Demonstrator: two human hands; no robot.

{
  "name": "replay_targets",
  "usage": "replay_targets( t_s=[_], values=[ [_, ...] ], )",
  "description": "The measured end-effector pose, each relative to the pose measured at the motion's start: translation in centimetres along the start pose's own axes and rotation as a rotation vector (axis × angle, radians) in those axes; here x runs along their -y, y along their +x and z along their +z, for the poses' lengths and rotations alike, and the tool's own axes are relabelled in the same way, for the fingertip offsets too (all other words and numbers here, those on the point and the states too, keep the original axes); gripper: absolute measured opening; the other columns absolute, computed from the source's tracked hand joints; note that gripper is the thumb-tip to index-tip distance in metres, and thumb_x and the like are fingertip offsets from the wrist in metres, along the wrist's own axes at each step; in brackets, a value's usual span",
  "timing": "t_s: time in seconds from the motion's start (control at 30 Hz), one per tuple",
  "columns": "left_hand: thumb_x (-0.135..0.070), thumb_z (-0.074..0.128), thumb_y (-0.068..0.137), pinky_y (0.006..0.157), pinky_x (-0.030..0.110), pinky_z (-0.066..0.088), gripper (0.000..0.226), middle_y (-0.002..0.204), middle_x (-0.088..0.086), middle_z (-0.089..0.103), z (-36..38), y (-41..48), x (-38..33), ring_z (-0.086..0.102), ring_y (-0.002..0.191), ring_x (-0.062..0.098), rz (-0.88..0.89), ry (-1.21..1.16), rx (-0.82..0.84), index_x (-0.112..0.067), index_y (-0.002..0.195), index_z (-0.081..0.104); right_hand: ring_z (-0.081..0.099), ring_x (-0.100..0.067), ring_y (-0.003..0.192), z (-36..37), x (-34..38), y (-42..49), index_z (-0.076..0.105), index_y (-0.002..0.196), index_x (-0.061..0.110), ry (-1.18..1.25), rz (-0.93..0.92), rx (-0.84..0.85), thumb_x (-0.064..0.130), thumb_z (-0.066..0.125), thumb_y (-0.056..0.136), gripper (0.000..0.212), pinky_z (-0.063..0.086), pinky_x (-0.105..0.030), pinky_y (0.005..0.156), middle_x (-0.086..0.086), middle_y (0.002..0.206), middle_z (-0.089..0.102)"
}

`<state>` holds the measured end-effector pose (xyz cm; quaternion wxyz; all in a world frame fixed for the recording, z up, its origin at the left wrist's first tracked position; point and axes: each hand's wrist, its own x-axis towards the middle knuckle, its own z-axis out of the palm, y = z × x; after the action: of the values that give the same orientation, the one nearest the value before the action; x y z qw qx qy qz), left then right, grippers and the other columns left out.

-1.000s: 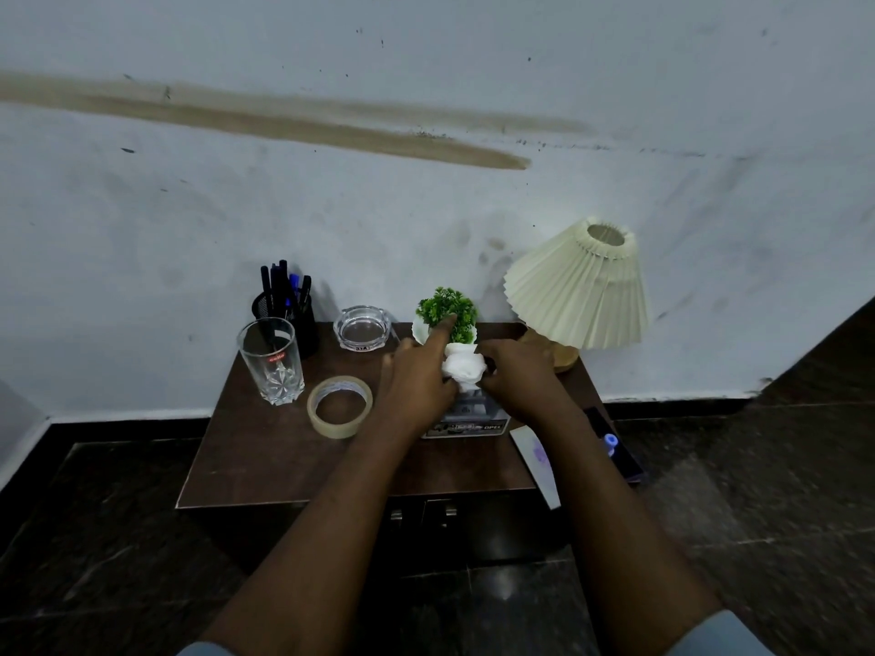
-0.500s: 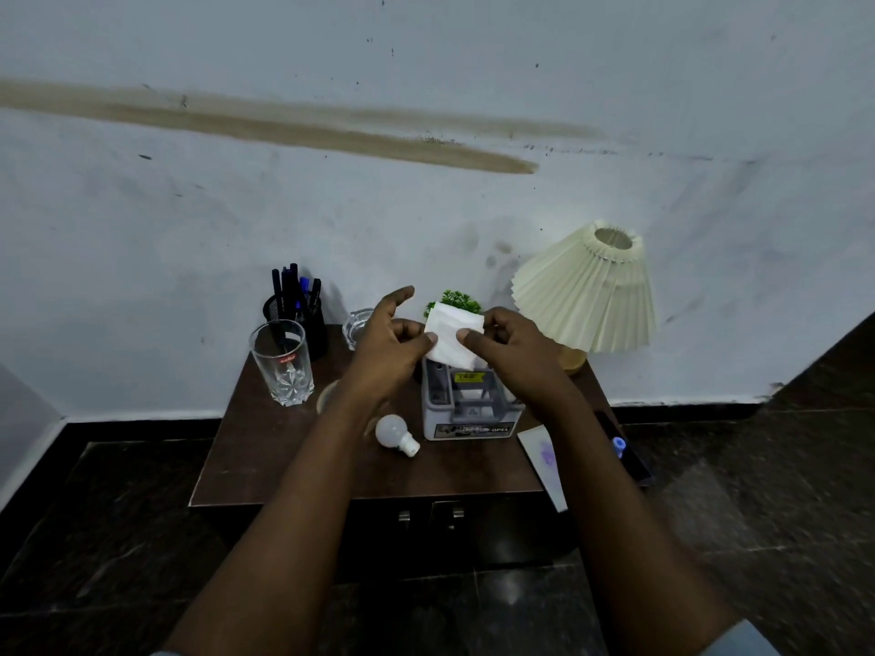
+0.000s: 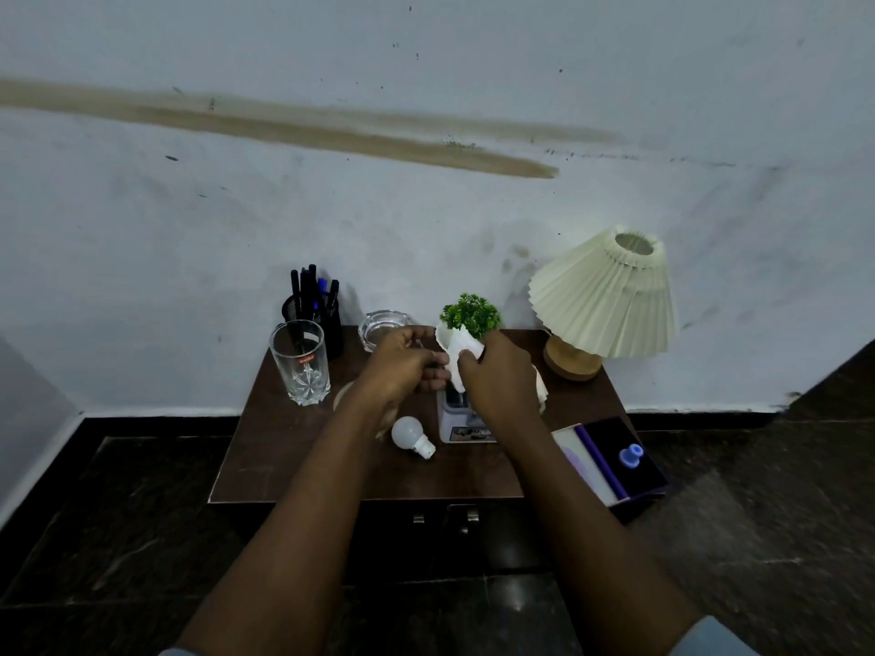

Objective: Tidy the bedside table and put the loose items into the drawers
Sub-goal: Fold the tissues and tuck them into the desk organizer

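A white tissue point(image 3: 461, 355) is pinched between the left hand point(image 3: 408, 359) and the right hand point(image 3: 492, 371), fingers pressed together on it, above the middle of the desk point(image 3: 293, 466). Directly beneath the hands a grey box point(image 3: 457, 421) is seen standing on the desk. A white bulb point(image 3: 411, 435) is laid just left of the box. At the far left a glass tumbler point(image 3: 299, 362) is set in front of a pen holder point(image 3: 315, 310). A small green plant point(image 3: 471, 314) is seen behind the tissue, a pleated lamp point(image 3: 603, 300) at the far right.
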<state>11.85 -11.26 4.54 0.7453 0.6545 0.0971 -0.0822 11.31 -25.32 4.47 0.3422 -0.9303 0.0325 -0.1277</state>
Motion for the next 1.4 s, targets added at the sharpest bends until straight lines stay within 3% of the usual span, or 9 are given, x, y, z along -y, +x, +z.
replay_targets(
  t_s=[0.2,0.37,0.53,0.67,0.77,0.93,1.13,1.3,1.4],
  values=[
    [-0.015,0.057,0.104,0.054,0.027,0.059,0.016,0.085,0.009,0.07,0.2,0.5,0.3,0.065,0.058,0.015,0.008,0.032,-0.062,-0.01,0.118,0.063,0.066,-0.031,0.097,1.7,-0.5,-1.2,0.063,0.1,0.004,-0.23,-0.135,0.202,0.017,0.059,0.094,0.015,0.035,-0.027,0.068,-0.014,0.102,0.069],
    [-0.004,0.068,0.095,0.059,0.03,0.056,0.019,0.08,0.007,0.073,0.1,0.2,0.3,0.062,0.064,0.016,0.029,0.06,-0.075,-0.02,0.104,0.064,0.062,-0.025,0.083,1.5,-0.3,-1.4,0.049,0.086,0.019,-0.152,-0.081,0.193,0.035,0.059,0.094,0.02,0.034,-0.028,0.06,-0.003,0.084,0.062],
    [0.012,0.07,0.088,0.069,0.042,0.058,0.031,0.061,0.004,0.065,0.4,0.3,0.7,0.061,0.075,0.027,0.052,0.112,-0.05,-0.016,0.099,0.064,0.069,-0.032,0.09,1.3,-0.5,-1.3,0.062,0.085,0.011,-0.256,-0.181,0.285,0.014,0.058,0.092,0.008,0.037,-0.027,0.067,-0.014,0.093,0.071],
    [0.01,0.074,0.084,0.081,0.052,0.062,0.035,0.078,0.01,0.063,0.2,0.7,1.2,0.066,0.079,0.026,0.07,0.254,-0.075,-0.016,0.105,0.061,0.056,-0.028,0.068,-0.2,-0.7,-0.3,0.041,0.062,0.017,-0.222,-0.121,0.243,0.018,0.057,0.089,0.031,0.03,-0.027,0.056,0.003,0.062,0.046],
    [0.008,0.075,0.084,0.068,0.043,0.061,0.039,0.084,0.013,0.065,0.0,0.9,1.4,0.065,0.072,0.022,0.073,0.289,-0.09,-0.01,0.116,0.061,0.054,-0.027,0.064,-2.5,-1.3,1.0,0.045,0.062,0.018,-0.151,-0.05,0.091,0.02,0.055,0.085,0.026,0.029,-0.03,0.054,0.001,0.06,0.048],
    [-0.011,0.075,0.087,0.07,0.027,0.052,0.007,0.087,0.001,0.074,0.2,0.9,2.0,0.066,0.078,0.012,0.252,0.541,-0.119,-0.016,0.091,0.072,0.055,-0.024,0.069,-4.6,-3.6,2.1,0.058,0.074,0.009,-0.132,0.042,-0.087,0.018,0.054,0.09,0.019,0.034,-0.032,0.06,-0.003,0.07,0.058],
    [-0.01,0.071,0.089,0.049,0.015,0.031,0.026,0.064,0.014,0.061,0.8,0.9,2.7,0.046,0.055,0.01,0.373,0.767,-0.098,0.002,0.067,0.066,0.058,-0.027,0.086,-5.7,-6.4,2.6,0.058,0.086,0.006,-0.191,0.096,0.093,0.015,0.059,0.091,0.011,0.041,-0.033,0.071,-0.012,0.091,0.066],
    [-0.014,0.071,0.087,0.07,0.033,0.054,0.004,0.086,0.001,0.072,0.9,1.1,2.6,0.066,0.079,0.017,0.22,0.6,-0.141,-0.016,0.09,0.07,0.055,-0.018,0.073,-5.8,-7.1,2.5,0.051,0.089,0.012,-0.092,0.163,0.231,0.029,0.067,0.092,0.024,0.034,-0.029,0.057,-0.001,0.077,0.059],
    [-0.007,0.071,0.086,0.057,0.039,0.059,0.021,0.094,0.008,0.067,1.0,0.7,2.5,0.065,0.077,0.025,0.049,0.482,-0.069,-0.022,0.098,0.061,0.06,-0.02,0.07,-5.5,-7.3,2.6,0.057,0.08,0.005,-0.038,0.203,0.243,0.027,0.066,0.091,0.026,0.045,-0.033,0.058,-0.007,0.074,0.063]
  ],
)
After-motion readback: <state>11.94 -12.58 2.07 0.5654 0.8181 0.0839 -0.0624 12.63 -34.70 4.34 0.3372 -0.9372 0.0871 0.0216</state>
